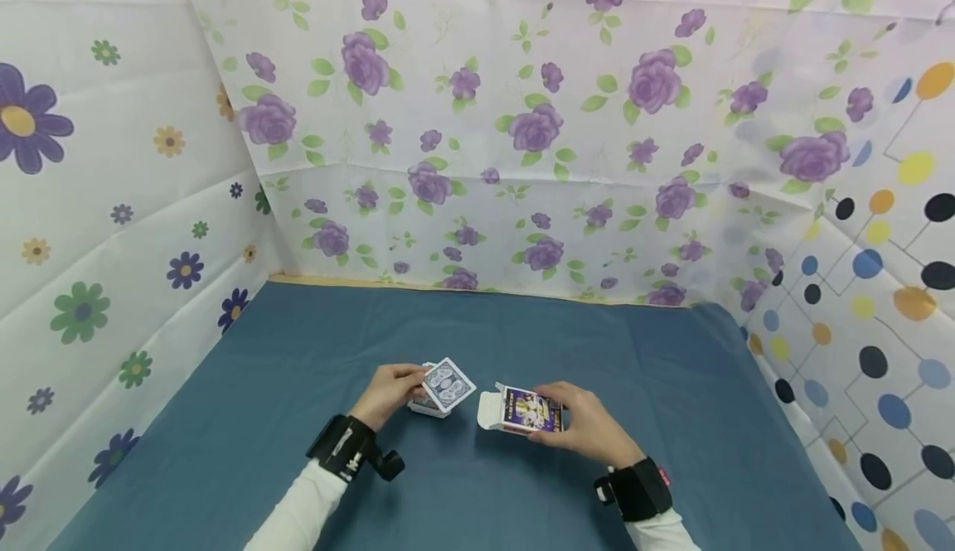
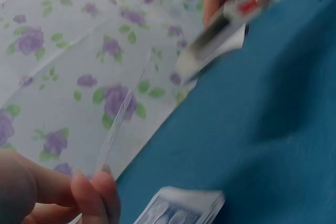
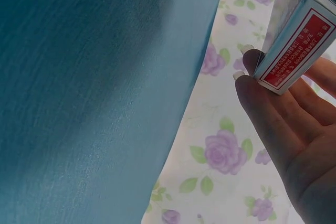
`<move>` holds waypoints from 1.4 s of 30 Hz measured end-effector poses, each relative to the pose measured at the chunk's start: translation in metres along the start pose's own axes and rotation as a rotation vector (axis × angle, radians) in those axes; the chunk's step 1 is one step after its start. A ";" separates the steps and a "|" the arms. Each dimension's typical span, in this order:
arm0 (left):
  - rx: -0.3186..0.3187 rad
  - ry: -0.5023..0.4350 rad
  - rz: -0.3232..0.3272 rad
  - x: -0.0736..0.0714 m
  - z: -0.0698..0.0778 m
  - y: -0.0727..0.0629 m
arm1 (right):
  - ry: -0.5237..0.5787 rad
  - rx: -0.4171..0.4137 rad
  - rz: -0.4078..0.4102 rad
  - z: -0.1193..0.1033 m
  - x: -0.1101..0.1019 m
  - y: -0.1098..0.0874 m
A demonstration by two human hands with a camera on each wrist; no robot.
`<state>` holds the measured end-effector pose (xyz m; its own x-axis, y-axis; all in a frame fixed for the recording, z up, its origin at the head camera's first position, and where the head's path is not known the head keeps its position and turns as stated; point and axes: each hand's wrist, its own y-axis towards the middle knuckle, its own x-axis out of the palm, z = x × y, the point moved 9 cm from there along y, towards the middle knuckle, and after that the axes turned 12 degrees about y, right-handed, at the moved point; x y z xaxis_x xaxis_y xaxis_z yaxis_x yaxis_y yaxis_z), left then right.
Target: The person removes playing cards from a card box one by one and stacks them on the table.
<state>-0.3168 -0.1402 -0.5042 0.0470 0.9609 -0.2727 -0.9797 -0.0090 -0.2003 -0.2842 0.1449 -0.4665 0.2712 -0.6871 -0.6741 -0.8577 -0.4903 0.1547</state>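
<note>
My left hand (image 1: 390, 393) pinches a playing card (image 1: 448, 384) by its edge, its blue-and-white patterned back facing up. In the left wrist view this thin card (image 2: 119, 121) appears nearly edge-on; whether it is one card or a few I cannot tell. Just beneath it, a stack of cards (image 1: 428, 410) lies on the cloth, partly covered. To the right, my right hand (image 1: 585, 422) grips a purple-and-yellow card box (image 1: 531, 411) between thumb and fingers, above the cloth. The box's white flap (image 1: 489, 410) hangs open towards the cards. Its inside is hidden.
A blue cloth (image 1: 477, 493) covers the table. Behind it hangs a white curtain (image 1: 477, 203) with purple flowers, and patterned sheets stand at the left (image 1: 134, 228) and right (image 1: 843, 352). Black straps with cameras circle both wrists.
</note>
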 end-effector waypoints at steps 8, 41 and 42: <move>-0.074 0.105 0.018 -0.020 -0.019 0.037 | 0.000 0.014 -0.013 0.003 0.001 -0.002; 0.053 0.411 0.164 -0.016 -0.007 0.070 | -0.016 0.010 0.009 0.010 -0.003 -0.002; 0.055 0.414 0.165 -0.016 -0.007 0.070 | -0.015 0.011 0.009 0.011 -0.003 -0.002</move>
<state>-0.3850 -0.1577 -0.5203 -0.0482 0.7561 -0.6527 -0.9889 -0.1278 -0.0751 -0.2878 0.1534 -0.4728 0.2568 -0.6832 -0.6836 -0.8648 -0.4783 0.1531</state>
